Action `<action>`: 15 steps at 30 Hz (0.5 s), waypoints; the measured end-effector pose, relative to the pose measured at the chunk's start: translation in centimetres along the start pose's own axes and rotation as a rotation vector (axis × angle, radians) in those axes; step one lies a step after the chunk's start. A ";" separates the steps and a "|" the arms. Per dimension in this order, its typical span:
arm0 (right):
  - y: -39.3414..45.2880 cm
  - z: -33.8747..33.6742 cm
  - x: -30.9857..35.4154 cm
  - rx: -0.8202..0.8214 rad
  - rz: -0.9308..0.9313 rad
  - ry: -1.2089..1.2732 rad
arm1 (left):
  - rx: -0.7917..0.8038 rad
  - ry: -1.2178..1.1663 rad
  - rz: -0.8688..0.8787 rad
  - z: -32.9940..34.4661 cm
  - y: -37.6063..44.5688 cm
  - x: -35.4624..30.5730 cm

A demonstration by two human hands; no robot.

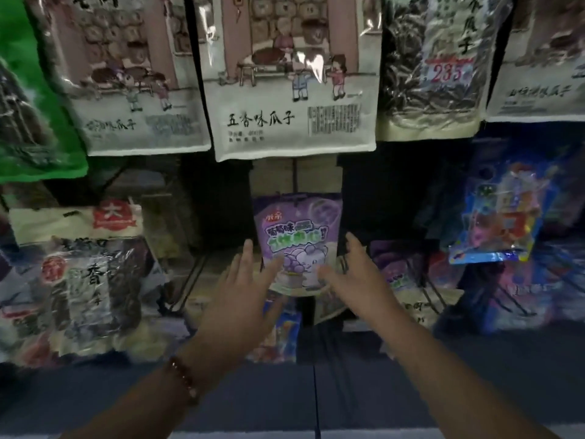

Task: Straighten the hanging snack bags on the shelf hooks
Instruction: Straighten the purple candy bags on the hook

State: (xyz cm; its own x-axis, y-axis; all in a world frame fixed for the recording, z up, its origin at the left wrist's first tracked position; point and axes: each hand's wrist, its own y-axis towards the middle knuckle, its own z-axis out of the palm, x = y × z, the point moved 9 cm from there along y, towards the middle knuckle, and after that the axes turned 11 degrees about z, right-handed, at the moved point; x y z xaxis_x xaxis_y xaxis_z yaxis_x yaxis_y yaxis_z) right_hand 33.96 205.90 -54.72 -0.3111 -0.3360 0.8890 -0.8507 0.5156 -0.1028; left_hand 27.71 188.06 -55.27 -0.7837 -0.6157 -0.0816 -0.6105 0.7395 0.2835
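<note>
- Across the top of the frame, the big cream seed bags: the centre bag [292, 77] hangs square, while the one at upper left [126, 74] tilts and overlaps a green bag [28, 99], so I judge that row only partly tidy.
- At upper right, a clear-window seed bag [433, 68] hangs fairly straight.
- At lower left, a bundle of seed packs [82, 280] leans and looks unsorted; at right, a blue toy-like pack [503, 217] sits skewed. Both, I judge, are left to do.
- At centre, the purple snack bag [297, 242] hangs from its hook, near upright: the bag in hand.
- My left hand [243, 289] and right hand [351, 277] flank its lower corners, fingers spread and loose; whether they touch it I cannot tell through the blur.
</note>
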 end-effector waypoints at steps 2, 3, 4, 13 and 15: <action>2.1 0.7 -0.5 -0.009 0.001 0.185 | -0.087 -0.195 0.036 0.6 1.4 -0.2; 2.6 1.0 -0.8 -0.025 -0.021 0.221 | -0.117 -0.345 0.037 0.9 1.9 -0.4; 2.7 1.3 -0.8 -0.039 -0.050 0.234 | -0.159 -0.498 0.030 1.0 2.2 -0.5; -2.5 1.6 -0.4 -0.121 -0.032 0.429 | -0.301 -0.769 0.084 -1.6 -0.9 -3.4; -4.5 1.5 -0.6 -0.108 0.000 0.462 | -0.366 -0.810 0.043 -2.8 -2.5 -3.1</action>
State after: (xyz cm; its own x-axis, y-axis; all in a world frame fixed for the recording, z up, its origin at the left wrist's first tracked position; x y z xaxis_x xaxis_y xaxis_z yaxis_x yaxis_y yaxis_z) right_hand 37.37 202.60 -55.47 -0.0692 0.0370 0.9969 -0.7939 0.6031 -0.0775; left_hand 32.02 187.35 -53.02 -0.7299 -0.1053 -0.6754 -0.6127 0.5389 0.5781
